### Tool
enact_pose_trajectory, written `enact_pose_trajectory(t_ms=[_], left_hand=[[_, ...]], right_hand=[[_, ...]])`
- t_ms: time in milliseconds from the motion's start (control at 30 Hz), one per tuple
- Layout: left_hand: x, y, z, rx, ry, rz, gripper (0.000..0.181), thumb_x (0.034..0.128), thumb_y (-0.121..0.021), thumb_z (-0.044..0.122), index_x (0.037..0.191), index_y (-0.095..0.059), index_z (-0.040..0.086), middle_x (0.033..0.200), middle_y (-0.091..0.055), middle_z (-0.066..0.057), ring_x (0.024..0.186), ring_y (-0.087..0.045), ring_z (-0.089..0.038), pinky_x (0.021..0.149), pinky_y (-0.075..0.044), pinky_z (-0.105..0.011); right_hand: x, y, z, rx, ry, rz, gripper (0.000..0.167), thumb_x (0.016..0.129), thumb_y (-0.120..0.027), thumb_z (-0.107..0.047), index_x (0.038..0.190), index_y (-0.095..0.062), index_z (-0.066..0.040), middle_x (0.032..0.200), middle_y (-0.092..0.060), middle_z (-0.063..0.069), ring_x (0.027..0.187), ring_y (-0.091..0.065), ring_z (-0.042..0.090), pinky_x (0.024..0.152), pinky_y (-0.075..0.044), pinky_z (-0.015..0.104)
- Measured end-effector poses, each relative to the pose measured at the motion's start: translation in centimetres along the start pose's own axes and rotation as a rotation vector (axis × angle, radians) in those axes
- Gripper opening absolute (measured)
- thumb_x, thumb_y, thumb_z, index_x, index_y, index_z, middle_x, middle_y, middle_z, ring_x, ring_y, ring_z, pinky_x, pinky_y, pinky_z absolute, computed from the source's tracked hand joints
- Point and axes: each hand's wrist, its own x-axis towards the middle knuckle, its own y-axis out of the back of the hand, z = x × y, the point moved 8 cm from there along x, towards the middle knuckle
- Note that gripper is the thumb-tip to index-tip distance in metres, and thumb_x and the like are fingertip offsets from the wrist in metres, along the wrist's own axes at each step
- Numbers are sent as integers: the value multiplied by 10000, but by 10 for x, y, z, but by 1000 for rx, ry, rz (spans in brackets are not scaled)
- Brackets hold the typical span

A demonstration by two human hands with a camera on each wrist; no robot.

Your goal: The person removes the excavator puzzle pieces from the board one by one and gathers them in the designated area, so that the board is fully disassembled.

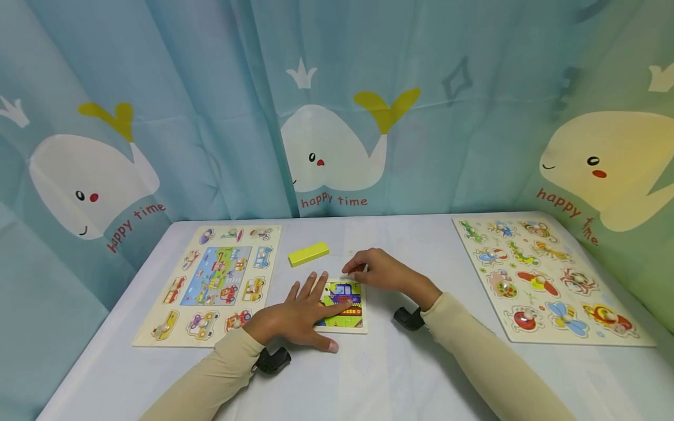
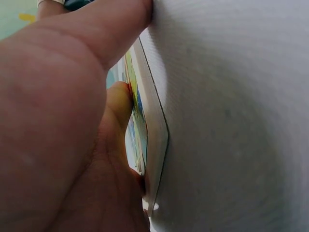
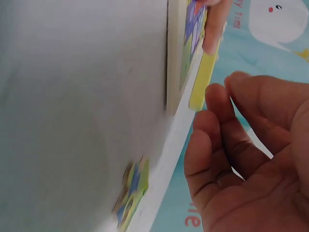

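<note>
A small puzzle board (image 1: 358, 323) with a colourful vehicle picture lies in the middle of the white table. My left hand (image 1: 300, 316) rests on its left part, palm down with fingers spread, covering some of the picture. Beyond the board's top edge, my right hand (image 1: 376, 270) hovers with bent fingers. In the right wrist view, its thumb and fingertips are close together and nothing shows between them. A small green and blue puzzle piece (image 3: 132, 192) appears there on the table, blurred. Behind the small board lies a yellow block (image 1: 308, 254).
A larger vehicle puzzle board (image 1: 179, 336) lies at the left, partly behind the left hand. At the right is another large board (image 1: 500, 327) with insect pieces. A blue curtain (image 1: 226, 164) with printed whales hangs along the table's back edge.
</note>
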Motion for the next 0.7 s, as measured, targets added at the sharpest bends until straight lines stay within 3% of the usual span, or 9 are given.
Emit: enact_pose_trajectory(t_ms=[333,700], left_hand=[[-2,3,3,6,-15,2,855,812,-659,639,1533,-292,363,1603,132,-157,1436,194,-353,1106,40,-605],[-1,4,3,32,-12,8,856,805,-661,646,1530,-304,362,1606,127,-150,1440,175,-365,1108,33,-604]], right_hand=[[10,-21,-10,-23,4,-130,175,937,-645,-68,1082,-738,-40,991,-690,-19,911,-583,98,844,-489,293],[14,-28,-21,-68,101,-185,222,919,-646,-26,1123,-715,27,903,-632,18,840,-553,78,787,-481,270]])
